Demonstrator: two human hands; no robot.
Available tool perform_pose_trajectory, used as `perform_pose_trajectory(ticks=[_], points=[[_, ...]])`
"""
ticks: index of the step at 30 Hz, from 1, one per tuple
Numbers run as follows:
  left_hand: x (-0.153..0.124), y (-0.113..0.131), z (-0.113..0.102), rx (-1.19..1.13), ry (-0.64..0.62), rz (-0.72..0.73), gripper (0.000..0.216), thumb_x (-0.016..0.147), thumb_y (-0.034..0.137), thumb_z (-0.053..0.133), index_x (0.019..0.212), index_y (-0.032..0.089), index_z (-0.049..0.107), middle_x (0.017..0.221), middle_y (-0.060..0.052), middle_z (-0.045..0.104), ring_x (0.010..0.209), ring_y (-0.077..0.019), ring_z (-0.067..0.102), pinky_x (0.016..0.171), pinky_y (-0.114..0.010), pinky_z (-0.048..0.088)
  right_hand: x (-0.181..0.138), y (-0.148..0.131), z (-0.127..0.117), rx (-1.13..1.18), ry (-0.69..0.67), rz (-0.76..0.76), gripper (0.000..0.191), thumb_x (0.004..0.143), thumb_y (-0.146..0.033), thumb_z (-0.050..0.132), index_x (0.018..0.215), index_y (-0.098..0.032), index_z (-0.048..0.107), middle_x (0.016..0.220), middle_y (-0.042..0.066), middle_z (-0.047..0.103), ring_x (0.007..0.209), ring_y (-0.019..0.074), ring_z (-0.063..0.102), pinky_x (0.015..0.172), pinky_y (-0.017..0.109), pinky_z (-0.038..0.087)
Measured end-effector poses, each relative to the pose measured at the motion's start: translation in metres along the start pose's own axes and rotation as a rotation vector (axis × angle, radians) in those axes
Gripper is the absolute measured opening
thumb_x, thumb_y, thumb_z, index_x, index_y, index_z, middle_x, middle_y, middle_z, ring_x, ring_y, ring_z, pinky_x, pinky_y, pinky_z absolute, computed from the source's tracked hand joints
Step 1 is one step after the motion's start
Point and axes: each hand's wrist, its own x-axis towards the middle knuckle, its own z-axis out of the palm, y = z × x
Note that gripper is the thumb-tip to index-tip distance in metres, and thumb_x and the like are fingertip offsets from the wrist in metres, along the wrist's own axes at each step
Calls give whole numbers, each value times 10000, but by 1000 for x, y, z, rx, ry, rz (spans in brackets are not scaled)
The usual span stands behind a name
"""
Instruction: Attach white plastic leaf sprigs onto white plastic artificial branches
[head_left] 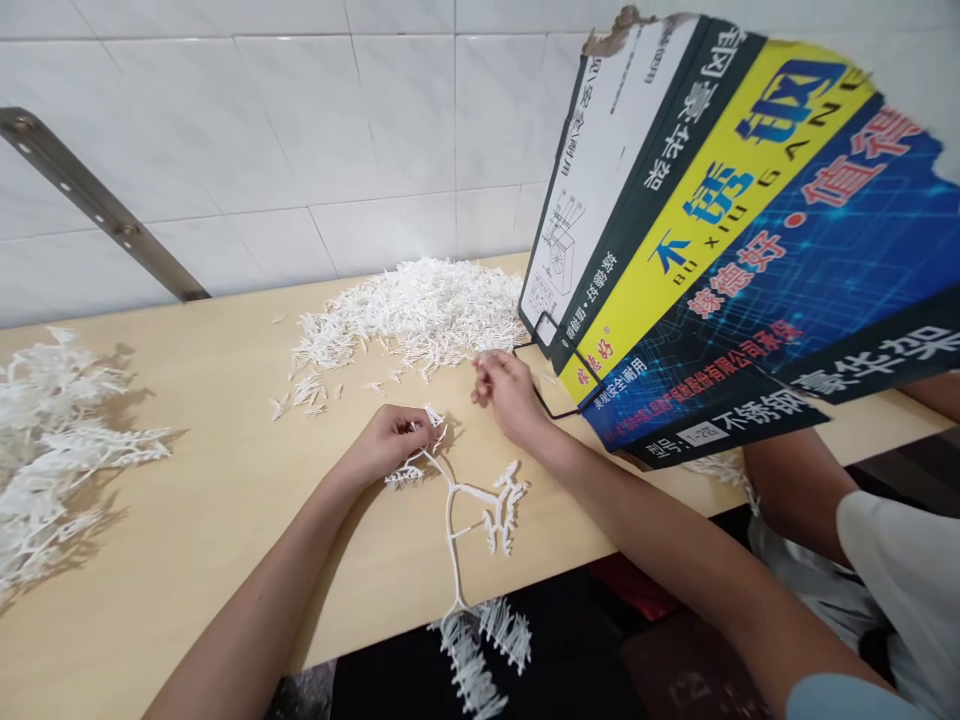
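My left hand (391, 440) is closed around the upper end of a white plastic branch frame (465, 510) with small feathery tips; the frame lies on the light wooden table (210, 500) and hangs past its front edge. My right hand (504, 388) is pinched at the near edge of a big heap of small white plastic sprigs (420, 310); what its fingers hold is too small to name.
A pile of assembled white branches (52, 440) lies at the far left. A printed cardboard box (735, 230) leans over the table's right side on a black wire stand (555, 380). Another person's arm (795, 480) rests under the box. A metal bracket (97, 205) crosses the tiled wall.
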Motion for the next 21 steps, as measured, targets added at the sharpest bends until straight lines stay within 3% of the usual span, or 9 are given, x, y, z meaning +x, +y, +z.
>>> perform_pose_trajectory(ticks=[3, 5, 7, 10, 15, 18, 21], points=[[3, -2, 3, 18, 35, -5, 220, 823, 321, 625, 683, 153, 643, 536, 44, 461, 504, -88, 360, 506, -239, 245, -9, 3, 6, -280, -153, -103, 243, 928, -350, 646, 1118, -213, 712, 918, 43, 711, 796, 172, 685, 616, 266, 543], [4, -3, 4, 25, 66, 6, 232, 834, 326, 618, 675, 158, 623, 547, 41, 467, 509, -91, 371, 510, -240, 259, -19, 0, 10, -420, -231, -188, 331, 959, -337, 622, 1260, -222, 697, 1102, 75, 758, 989, 197, 710, 735, 283, 558], [4, -2, 6, 21, 95, 15, 263, 853, 343, 605, 661, 166, 580, 555, 42, 458, 516, -92, 369, 516, -242, 267, -28, -6, 12, -534, -341, -230, 318, 969, -358, 638, 1242, -218, 722, 1097, 71, 785, 985, 199, 717, 778, 288, 542], [3, -1, 9, 32, 107, 22, 290, 878, 363, 586, 665, 175, 531, 567, 48, 426, 534, -94, 349, 527, -247, 266, -35, -14, 13, -695, -456, -224, 191, 947, -362, 688, 998, -209, 790, 873, 33, 796, 777, 174, 697, 698, 271, 491], [3, 1, 12, 152, 103, 84, 268, 906, 348, 556, 709, 167, 564, 609, 44, 440, 578, -101, 368, 557, -246, 272, -32, -7, 14, -644, -349, -160, 230, 933, -284, 648, 739, -189, 728, 691, 8, 723, 665, 155, 623, 639, 266, 432], [4, 2, 12, 194, 132, 113, 261, 912, 329, 526, 711, 168, 569, 605, 44, 442, 575, -102, 375, 561, -244, 276, -24, -1, 12, -530, -270, -115, 326, 922, -365, 656, 647, -190, 641, 590, -10, 601, 582, 139, 521, 571, 268, 375], [3, 3, 13, 249, 58, 150, 227, 863, 269, 531, 664, 165, 561, 597, 36, 467, 573, -103, 405, 575, -244, 299, -10, 1, 6, -284, -70, -43, 380, 920, -494, 642, 677, -212, 569, 584, -33, 493, 527, 121, 421, 522, 259, 362]])
